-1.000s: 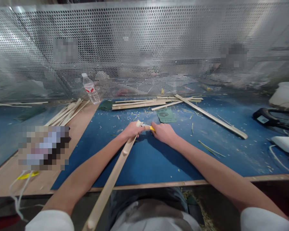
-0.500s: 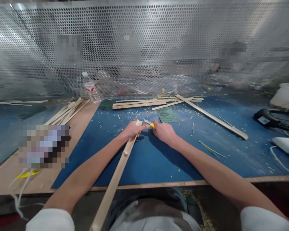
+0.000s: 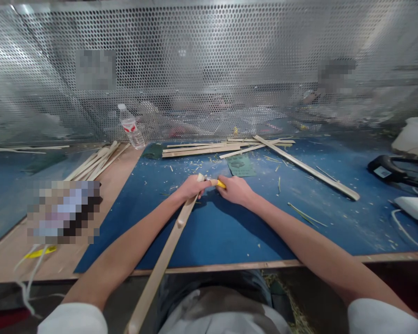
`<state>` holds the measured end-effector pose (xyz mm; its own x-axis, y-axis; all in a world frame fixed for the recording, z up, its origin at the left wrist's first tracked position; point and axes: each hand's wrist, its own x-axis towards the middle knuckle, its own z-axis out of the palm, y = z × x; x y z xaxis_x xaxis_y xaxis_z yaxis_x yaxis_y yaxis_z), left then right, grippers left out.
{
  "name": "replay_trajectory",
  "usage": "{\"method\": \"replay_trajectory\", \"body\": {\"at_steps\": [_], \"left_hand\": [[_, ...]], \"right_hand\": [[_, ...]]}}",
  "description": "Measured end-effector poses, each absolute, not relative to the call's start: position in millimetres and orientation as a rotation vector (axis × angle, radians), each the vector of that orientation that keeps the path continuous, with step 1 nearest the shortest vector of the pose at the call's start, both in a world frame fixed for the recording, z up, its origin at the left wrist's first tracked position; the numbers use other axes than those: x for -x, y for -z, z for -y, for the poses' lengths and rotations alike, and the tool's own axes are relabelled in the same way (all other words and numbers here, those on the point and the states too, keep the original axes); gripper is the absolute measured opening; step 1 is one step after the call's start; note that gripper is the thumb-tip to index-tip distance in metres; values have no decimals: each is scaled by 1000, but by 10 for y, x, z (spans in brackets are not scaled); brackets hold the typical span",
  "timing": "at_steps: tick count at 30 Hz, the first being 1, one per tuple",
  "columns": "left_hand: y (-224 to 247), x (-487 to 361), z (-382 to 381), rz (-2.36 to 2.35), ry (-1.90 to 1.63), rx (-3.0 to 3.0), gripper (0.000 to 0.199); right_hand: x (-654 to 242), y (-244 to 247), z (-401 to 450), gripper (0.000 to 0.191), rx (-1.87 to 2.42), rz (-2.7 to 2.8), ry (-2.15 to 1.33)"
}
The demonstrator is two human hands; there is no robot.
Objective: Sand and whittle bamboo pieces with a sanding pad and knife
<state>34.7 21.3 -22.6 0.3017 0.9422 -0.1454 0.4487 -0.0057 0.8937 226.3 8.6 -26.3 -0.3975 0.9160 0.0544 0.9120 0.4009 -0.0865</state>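
My left hand (image 3: 191,188) is closed around the far end of a long bamboo strip (image 3: 172,246), which slants down over the table's front edge toward my lap. A joint bump shows partway along it. My right hand (image 3: 236,189) is wrapped round the yellow handle of a utility knife (image 3: 221,184). The knife's blade end points left and meets the strip's far tip, close to my left fingers. My left thumb reaches toward the handle and seems to touch it. Part of the blade is hidden.
Bamboo strips (image 3: 202,150) lie at the back of the blue mat (image 3: 216,236), beside green sandpaper (image 3: 241,165). One long strip (image 3: 310,170) slants to the right. A water bottle (image 3: 132,130) leans by the perforated metal screen (image 3: 209,69). A black ring-shaped object (image 3: 383,168) sits at right.
My right hand has shifted slightly left with the knife, bringing the blade from just beyond the strip onto its tip. My left hand and the strip have barely moved.
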Motion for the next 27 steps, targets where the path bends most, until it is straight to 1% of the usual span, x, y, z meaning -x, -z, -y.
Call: {"method": "replay_trajectory", "body": {"at_steps": [6, 10, 13, 19, 24, 27], "left_hand": [[280, -337, -230, -1246, -619, -1613, 43], [271, -349, -217, -1240, -607, -1587, 45], [245, -369, -209, -1293, -628, -1564, 44], [207, -424, -220, -1379, -701, -1464, 38], [186, -425, -215, -1416, -715, -1455, 41], [184, -424, -204, -1437, -743, -1446, 40]], "right_hand": [[-2344, 274, -166, 28, 1557, 2625, -56], [-2350, 272, -174, 27, 1554, 2640, -48], [-2315, 264, -140, 28, 1611, 2623, -31], [-2221, 223, -18, 31, 1745, 2523, 63], [-2160, 169, 28, 30, 1854, 2481, 68], [-2193, 151, -16, 29, 1943, 2451, 76]]}}
